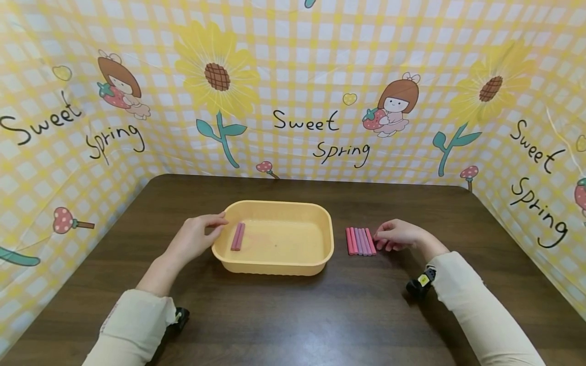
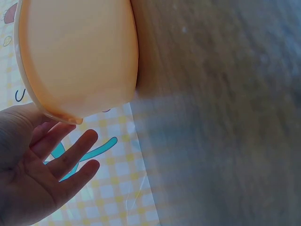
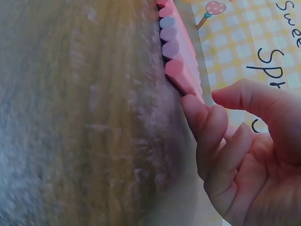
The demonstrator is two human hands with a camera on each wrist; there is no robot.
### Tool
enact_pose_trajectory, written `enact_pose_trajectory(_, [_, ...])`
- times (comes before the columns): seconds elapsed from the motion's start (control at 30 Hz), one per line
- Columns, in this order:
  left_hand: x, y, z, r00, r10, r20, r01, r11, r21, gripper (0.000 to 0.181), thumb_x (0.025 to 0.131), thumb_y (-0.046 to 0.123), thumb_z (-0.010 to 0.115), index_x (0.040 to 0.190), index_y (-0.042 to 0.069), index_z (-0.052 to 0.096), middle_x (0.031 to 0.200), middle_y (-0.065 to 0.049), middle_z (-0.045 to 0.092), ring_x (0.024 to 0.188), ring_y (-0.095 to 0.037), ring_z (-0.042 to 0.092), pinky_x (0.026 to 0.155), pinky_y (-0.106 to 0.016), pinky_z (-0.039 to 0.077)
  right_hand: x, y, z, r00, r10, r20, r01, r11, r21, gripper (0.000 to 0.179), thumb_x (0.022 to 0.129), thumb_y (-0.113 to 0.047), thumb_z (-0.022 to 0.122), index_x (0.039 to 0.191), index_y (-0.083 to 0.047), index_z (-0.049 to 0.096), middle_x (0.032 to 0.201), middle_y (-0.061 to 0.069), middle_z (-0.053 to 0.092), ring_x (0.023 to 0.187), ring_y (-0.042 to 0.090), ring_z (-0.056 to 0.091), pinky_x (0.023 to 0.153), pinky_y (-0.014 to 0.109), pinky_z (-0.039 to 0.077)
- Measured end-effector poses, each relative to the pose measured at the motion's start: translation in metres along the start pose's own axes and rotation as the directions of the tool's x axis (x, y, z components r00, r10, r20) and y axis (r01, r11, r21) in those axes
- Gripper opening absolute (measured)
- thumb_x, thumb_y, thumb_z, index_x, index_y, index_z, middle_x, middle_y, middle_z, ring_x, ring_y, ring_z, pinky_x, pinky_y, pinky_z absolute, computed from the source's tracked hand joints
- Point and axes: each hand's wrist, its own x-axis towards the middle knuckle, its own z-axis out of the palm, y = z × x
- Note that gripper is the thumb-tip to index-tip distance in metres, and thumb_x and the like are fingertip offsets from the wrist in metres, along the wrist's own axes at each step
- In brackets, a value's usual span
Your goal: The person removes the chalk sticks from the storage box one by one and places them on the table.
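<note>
A yellow plastic basin (image 1: 275, 263) stands on the table. My left hand (image 1: 197, 236) grips its left rim between thumb and fingers, while the outer fingers spread free in the left wrist view. Inside the basin, near its left wall, two dull-pink chalk-like sticks (image 1: 237, 237) lie side by side. To the right of the basin, several pink and purple chalk-like sticks (image 1: 360, 241) form a tight row. My right hand (image 1: 398, 235) is at the right end of this row. Its index fingertip meets the outermost pink stick (image 3: 176, 71), with the thumb slightly apart.
The dark wooden table (image 1: 274, 315) carries the basin and the row of sticks. A yellow checked cloth (image 1: 297, 66) printed with flowers and lettering rises behind the table and along both sides. A black wrist device (image 1: 420, 284) hangs below the right sleeve.
</note>
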Motion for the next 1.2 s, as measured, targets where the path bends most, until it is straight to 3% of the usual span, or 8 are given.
enact_pose_trajectory(0.27, [0.0,-0.001,-0.001,1.0,0.005,-0.005,-0.005,1.0,-0.008,0.022,0.089,0.005,0.059,0.107,-0.003,0.068,0.124,-0.022,0.06,0.113,-0.039,0.058,0.093,-0.051,0.048,-0.001,-0.02,-0.004,0.999,-0.045,0.004,0.045,0.999,-0.029,0.03,0.094,-0.021,0.052,0.107,0.005,0.057,0.078,0.0,0.064,0.06,0.007,0.053,0.049,0.017,0.041])
enact_pose_trajectory(0.47, [0.0,-0.001,0.0,1.0,0.01,-0.005,-0.01,1.0,-0.007,0.022,0.089,0.006,0.059,0.107,-0.003,0.068,0.124,-0.021,0.06,0.114,-0.039,0.058,0.093,-0.051,0.048,0.003,-0.051,-0.001,0.996,-0.09,0.011,0.091,0.993,-0.079,0.035,0.093,-0.025,0.054,0.11,0.006,0.057,0.074,-0.001,0.058,0.059,0.008,0.052,0.048,0.019,0.04])
enact_pose_trajectory(0.7, [0.001,-0.003,0.001,1.0,0.012,-0.011,-0.012,1.0,-0.008,0.021,0.089,0.006,0.059,0.107,-0.002,0.068,0.125,-0.021,0.059,0.114,-0.039,0.057,0.093,-0.051,0.047,0.01,-0.091,0.011,0.991,-0.131,0.029,0.134,0.98,-0.145,0.037,0.092,-0.031,0.056,0.106,0.002,0.061,0.078,0.003,0.065,0.059,0.01,0.055,0.052,0.022,0.044])
enact_pose_trajectory(1.0, [0.0,-0.003,0.001,1.0,0.015,-0.011,-0.015,1.0,-0.014,0.021,0.089,0.006,0.059,0.107,-0.002,0.068,0.125,-0.02,0.059,0.114,-0.039,0.057,0.094,-0.05,0.047,0.02,-0.135,0.037,0.989,-0.11,0.098,0.108,0.994,0.021,0.029,0.092,-0.022,0.057,0.107,0.003,0.059,0.079,0.006,0.065,0.051,0.01,0.046,0.046,0.018,0.035])
enact_pose_trajectory(1.2, [0.0,-0.002,0.0,1.0,0.009,-0.004,-0.009,1.0,-0.012,0.022,0.089,0.005,0.059,0.107,-0.003,0.068,0.125,-0.021,0.059,0.114,-0.039,0.057,0.094,-0.051,0.047,0.032,-0.16,0.049,0.974,-0.176,0.139,0.199,0.964,-0.173,0.032,0.091,-0.03,0.057,0.106,-0.001,0.062,0.092,0.011,0.071,0.061,0.01,0.058,0.052,0.018,0.042])
